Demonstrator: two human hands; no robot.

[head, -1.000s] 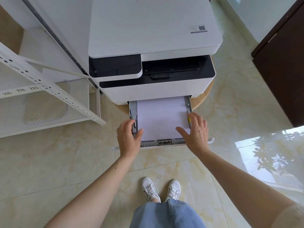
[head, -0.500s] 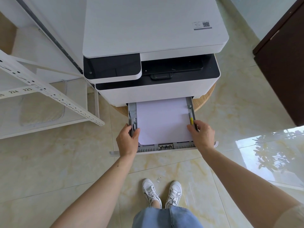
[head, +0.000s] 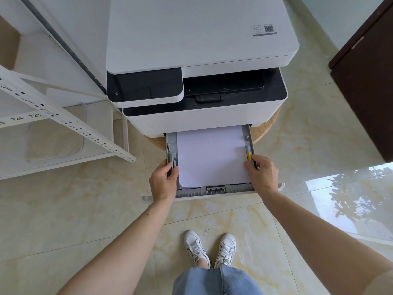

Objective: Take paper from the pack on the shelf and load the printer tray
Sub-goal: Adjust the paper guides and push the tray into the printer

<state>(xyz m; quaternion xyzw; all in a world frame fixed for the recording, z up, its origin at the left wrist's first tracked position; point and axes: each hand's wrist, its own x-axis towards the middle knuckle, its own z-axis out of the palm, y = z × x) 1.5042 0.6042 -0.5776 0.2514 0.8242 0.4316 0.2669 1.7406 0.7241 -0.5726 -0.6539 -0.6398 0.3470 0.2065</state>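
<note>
A white and black printer [head: 200, 60] stands on a round wooden base. Its grey paper tray [head: 214, 190] is pulled out at the bottom front. A stack of white paper [head: 211, 156] lies flat inside the tray. My left hand [head: 162, 180] grips the tray's left side guide, fingers curled over it. My right hand [head: 262, 173] holds the right side guide near its yellow tab, fingers closed on it. The paper pack is not in view.
A white metal shelf [head: 63, 122] with numbered labels stands to the left, a cushion on its lower level. A dark brown cabinet [head: 365, 86] is at the right. My white shoes [head: 210, 249] stand on glossy marble tiles below the tray.
Both hands moved from resting on the paper's near corners outward to the tray's side guides and closed on them. The paper lies flat in the tray.
</note>
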